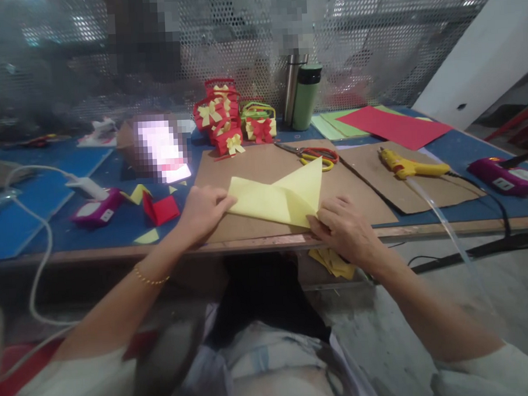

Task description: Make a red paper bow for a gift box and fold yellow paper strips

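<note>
A sheet of yellow paper (264,202), partly folded over, is held just above a brown cardboard sheet (217,226) near the table's front edge. One pointed flap of it stands up at the right. My left hand (205,209) pinches the paper's left end between thumb and fingers. At the lower right corner, my right hand (341,226) grips the paper with curled fingers. Just behind the paper lie scissors (317,158) with red and yellow handles.
A yellow glue gun (409,163) rests on more cardboard at right. Red paper (394,125), a green bottle (307,100) and small red paper baskets (221,118) stand or lie behind. Purple power blocks (97,208) and paper scraps (159,208) sit left; a mesh panel (239,35) backs the table.
</note>
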The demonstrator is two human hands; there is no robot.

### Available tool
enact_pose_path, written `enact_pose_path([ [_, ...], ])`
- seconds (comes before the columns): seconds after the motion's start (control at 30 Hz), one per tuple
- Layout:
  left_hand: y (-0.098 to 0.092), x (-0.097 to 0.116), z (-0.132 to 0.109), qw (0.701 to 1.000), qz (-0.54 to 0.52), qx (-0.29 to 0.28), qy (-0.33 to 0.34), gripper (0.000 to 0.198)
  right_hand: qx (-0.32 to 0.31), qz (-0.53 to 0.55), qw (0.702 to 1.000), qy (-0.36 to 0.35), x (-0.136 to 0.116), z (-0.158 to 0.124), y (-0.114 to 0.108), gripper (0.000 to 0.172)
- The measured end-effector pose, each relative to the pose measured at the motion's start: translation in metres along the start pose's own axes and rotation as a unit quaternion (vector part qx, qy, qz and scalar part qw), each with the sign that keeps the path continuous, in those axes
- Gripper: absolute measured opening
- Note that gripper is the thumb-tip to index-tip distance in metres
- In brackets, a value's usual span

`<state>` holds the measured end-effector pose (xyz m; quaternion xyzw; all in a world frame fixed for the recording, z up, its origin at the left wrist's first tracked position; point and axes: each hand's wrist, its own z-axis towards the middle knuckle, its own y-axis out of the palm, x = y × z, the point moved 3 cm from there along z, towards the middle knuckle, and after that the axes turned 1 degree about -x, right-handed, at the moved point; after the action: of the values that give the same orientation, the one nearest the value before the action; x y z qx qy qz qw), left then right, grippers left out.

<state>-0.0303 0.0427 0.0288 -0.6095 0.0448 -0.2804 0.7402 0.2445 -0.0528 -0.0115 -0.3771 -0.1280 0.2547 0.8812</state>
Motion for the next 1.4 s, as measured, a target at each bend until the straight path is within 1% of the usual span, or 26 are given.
enact_pose_path([
  [0.1, 0.005, -0.002, 0.001, 1.0, 0.017, 0.004, -0.004, 0.035, 0.016, -0.016, 1.0, -0.003, 0.001, 0.0, 0.002, 0.041],
  [0.2, 0.008, -0.003, 0.002, 0.999, 0.035, 0.008, -0.004, 0.032, 0.021, 0.002, 1.0, 0.004, 0.004, 0.001, 0.005, 0.04],
  [0.47, 0.016, -0.005, 0.004, 0.999, 0.046, 0.011, -0.003, 0.032, 0.006, 0.013, 1.0, 0.022, 0.007, 0.002, 0.008, 0.04],
  [0.7, 0.025, -0.01, 0.004, 0.998, 0.054, 0.02, 0.01, 0.033, -0.021, 0.019, 0.997, 0.069, 0.011, 0.002, 0.011, 0.037],
  [1.03, 0.024, -0.006, 0.003, 0.993, 0.119, 0.016, 0.022, 0.032, -0.038, 0.012, 0.994, 0.102, 0.011, 0.001, 0.017, 0.031],
  [1.4, 0.023, -0.002, 0.004, 0.99, 0.143, 0.005, 0.018, 0.029, -0.043, 0.014, 0.993, 0.112, 0.013, 0.001, 0.019, 0.028],
])
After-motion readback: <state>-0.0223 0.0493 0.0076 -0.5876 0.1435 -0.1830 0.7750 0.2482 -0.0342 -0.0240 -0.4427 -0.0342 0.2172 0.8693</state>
